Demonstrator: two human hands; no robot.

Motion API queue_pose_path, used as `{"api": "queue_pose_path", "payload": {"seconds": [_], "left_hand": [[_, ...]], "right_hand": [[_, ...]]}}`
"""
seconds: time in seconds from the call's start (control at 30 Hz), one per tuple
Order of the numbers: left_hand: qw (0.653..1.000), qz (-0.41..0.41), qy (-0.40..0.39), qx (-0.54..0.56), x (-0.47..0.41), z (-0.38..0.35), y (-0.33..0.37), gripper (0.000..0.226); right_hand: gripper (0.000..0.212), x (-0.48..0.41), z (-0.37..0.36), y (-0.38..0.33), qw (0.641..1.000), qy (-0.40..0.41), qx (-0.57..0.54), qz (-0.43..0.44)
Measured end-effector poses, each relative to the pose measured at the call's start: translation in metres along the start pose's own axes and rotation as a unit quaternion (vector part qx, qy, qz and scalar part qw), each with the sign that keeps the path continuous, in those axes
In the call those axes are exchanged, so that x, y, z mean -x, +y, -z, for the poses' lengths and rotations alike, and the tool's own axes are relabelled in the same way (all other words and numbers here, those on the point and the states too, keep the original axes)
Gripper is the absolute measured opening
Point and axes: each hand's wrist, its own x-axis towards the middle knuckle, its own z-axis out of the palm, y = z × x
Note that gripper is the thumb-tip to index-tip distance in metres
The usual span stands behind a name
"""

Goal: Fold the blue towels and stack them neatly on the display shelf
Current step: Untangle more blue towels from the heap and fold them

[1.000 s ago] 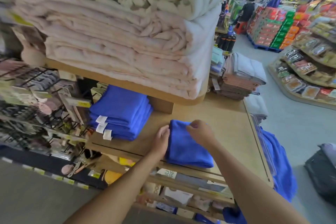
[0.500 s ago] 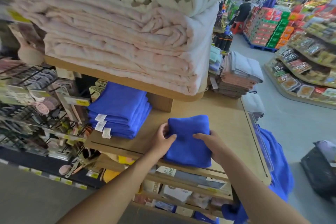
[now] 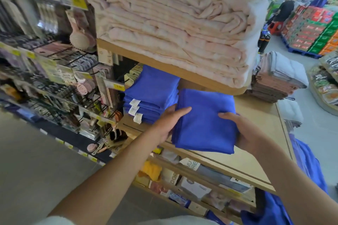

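1. Folded blue towel [image 3: 204, 120]: held flat between both hands over the wooden shelf [image 3: 259, 111], just right of the stack of blue towels [image 3: 150, 93]. Whether its underside touches the board cannot be told.
2. Left hand [image 3: 168, 124]: grips the towel's left edge, thumb laid across the top, fingers tucked beneath.
3. Right hand [image 3: 243, 131]: grips the right edge, thumb on top, fingers hidden under the cloth.
4. Stack of blue towels: sits at the back left of the shelf, white labels [image 3: 135, 109] facing the front (three can be counted).
5. Overhead: an upper board [image 3: 164, 68] loaded with pink blankets [image 3: 173, 23] overhangs the stack, leaving a low gap above it.
6. Left side: a wire rack [image 3: 54, 78] of combs and hair items stands close by the shelf end; a yellow price tag [image 3: 118, 86] sits beside the stack.
7. Right side: loose blue cloth [image 3: 307, 166] hangs off the shelf's right edge; grey and brown towels [image 3: 278, 78] are piled behind.
8. Background: a person [image 3: 285, 9] stands in the aisle near red and green boxes [image 3: 314, 31].
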Motion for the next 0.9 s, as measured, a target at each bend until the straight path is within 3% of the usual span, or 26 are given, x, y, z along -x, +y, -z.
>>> {"api": "queue_pose_path", "payload": {"seconds": [0.17,0.3,0.37,0.43,0.6,0.77,0.9], "left_hand": [[0.988,-0.037,0.094,-0.113,0.016,0.046,0.044,0.023],[0.972,-0.073,0.129,-0.184,0.003,0.094,0.088,0.032],[0.953,-0.101,0.158,-0.24,-0.013,0.116,0.117,0.036],[0.929,-0.095,0.158,-0.319,-0.028,0.134,0.138,0.046],[0.848,0.004,0.1,-0.52,-0.045,0.16,0.114,0.052],[0.847,-0.092,0.162,-0.498,-0.054,0.163,0.1,0.077],[0.845,-0.168,0.167,-0.479,-0.062,0.163,0.103,0.073]], "right_hand": [[0.054,-0.018,-0.049,-0.012,0.993,-0.099,0.043,-0.05],[0.026,-0.042,-0.105,-0.034,0.992,-0.118,0.034,0.009],[0.009,-0.06,-0.134,-0.046,0.995,-0.099,-0.004,0.015],[0.016,-0.08,-0.154,-0.051,0.997,-0.07,-0.001,0.023],[0.007,-0.103,-0.156,-0.025,0.988,-0.024,0.15,0.014],[0.024,-0.103,-0.158,-0.026,0.983,0.021,0.184,0.009],[0.013,-0.108,-0.167,-0.032,0.977,0.041,0.205,0.037]]}}
